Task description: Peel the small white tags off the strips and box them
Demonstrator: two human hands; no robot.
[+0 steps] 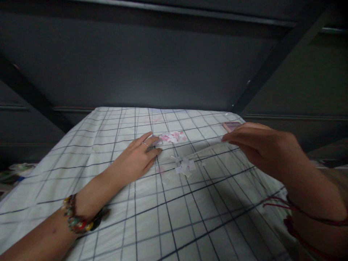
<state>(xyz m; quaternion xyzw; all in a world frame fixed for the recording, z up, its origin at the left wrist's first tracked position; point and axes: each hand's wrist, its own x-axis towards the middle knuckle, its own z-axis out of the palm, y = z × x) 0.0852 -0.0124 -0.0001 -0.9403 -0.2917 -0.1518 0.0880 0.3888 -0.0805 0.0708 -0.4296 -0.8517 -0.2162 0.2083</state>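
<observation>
My left hand (pixel 137 154), with a ring on one finger, rests on the checked cloth with its fingers spread. Its fingertips touch or lie right beside the left end of a small pile of pink and white scraps (pixel 172 137), which seem to be paper. My right hand (pixel 261 143) is closed in a pinch on a thin, see-through strip (pixel 208 148). The strip slants down and left toward a second heap of whitish scraps (pixel 186 166). Whether the strip's far end touches that heap is blurred.
A white cloth with dark grid lines (pixel 152 224) covers the surface under both hands. A phone-like pink-edged object (pixel 231 126) lies behind my right hand. Dark panels (pixel 141 65) rise at the far edge. Assorted items (pixel 20 170) sit low at the left.
</observation>
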